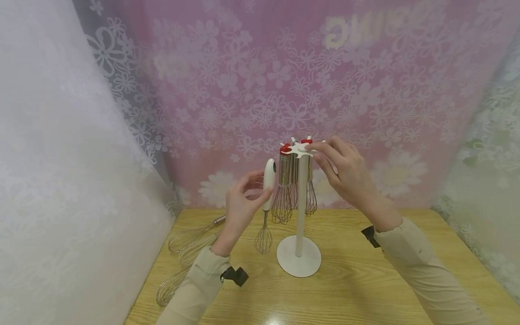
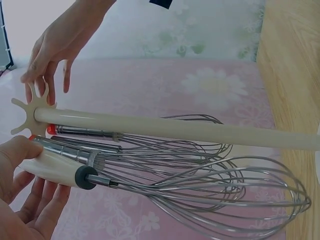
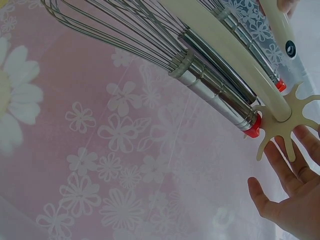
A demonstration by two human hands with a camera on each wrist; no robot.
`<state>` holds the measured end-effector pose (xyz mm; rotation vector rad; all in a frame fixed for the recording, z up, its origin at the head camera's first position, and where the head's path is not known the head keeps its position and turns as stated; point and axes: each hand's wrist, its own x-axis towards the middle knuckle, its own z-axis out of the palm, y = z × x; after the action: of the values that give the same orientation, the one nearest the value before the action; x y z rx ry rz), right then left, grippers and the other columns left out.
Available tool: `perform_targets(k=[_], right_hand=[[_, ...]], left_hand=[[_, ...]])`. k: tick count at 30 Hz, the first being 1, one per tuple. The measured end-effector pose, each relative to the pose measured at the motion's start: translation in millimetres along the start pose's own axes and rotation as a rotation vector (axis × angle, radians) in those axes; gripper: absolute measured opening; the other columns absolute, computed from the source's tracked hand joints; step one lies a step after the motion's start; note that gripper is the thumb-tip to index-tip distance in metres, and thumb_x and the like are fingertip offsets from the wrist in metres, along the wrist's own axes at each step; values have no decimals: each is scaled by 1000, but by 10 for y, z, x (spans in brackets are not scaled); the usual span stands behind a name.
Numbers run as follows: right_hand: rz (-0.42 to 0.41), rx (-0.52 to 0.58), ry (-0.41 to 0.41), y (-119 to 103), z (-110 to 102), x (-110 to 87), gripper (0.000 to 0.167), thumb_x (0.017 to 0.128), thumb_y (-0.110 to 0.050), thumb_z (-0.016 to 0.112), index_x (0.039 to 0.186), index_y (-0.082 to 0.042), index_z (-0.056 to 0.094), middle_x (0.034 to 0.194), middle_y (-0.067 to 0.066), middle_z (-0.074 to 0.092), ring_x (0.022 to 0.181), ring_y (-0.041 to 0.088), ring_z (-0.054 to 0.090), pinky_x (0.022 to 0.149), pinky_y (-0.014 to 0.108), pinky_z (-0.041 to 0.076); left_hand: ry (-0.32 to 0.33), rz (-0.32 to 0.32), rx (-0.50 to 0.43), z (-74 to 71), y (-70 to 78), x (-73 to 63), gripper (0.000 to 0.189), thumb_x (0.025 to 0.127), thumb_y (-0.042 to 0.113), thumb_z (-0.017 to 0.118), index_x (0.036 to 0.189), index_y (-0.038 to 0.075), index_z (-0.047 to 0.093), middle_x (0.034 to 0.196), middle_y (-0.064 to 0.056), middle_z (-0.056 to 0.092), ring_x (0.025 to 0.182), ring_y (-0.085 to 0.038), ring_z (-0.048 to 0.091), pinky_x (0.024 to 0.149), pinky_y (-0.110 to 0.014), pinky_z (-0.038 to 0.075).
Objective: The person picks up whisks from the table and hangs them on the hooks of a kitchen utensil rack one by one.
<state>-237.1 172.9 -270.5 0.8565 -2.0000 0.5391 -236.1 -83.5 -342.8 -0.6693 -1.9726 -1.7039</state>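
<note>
My left hand (image 1: 239, 205) grips a whisk by its white handle (image 1: 268, 180), upright with the wire loops hanging down. It is just left of a white whisk stand (image 1: 301, 212) with a star-shaped top of curved hooks. My right hand (image 1: 349, 169) touches that hooked top from the right, its fingers mostly extended and spread in the right wrist view. From the stand hang metal-handled whisks, one with a red end (image 1: 285, 167) at the left and another red-ended whisk (image 3: 217, 95) nearest my right hand. A third metal handle (image 3: 220, 65) shows between them.
Several more wire whisks (image 1: 197, 248) lie at the left of the wooden table (image 1: 349, 280), partly hidden by my left arm. The stand's round white base (image 1: 298, 266) rests on the tabletop. A pink flowered backdrop (image 1: 252, 99) rises behind.
</note>
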Motion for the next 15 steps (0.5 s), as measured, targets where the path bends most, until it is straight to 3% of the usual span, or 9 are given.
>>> perform_targets(k=[7,15], right_hand=[[-1,0,0,-6,-4,2,41,109,-39,45,120,-9,70,88,10,54,74,23,44,74,45,41],[-3,-4,2,-12,-5,7,45,109,-43,42,120,-9,70,88,9,53,73,22,43,71,42,39]], left_hand=[[-1,13,-11,23,65,54,39,87,10,81,124,7,68,114,-11,71,98,-24,70,81,-32,63],[0,24,-33,38,129,103,41,86,11,82,125,9,69,113,-10,71,98,-25,69,81,-36,63]])
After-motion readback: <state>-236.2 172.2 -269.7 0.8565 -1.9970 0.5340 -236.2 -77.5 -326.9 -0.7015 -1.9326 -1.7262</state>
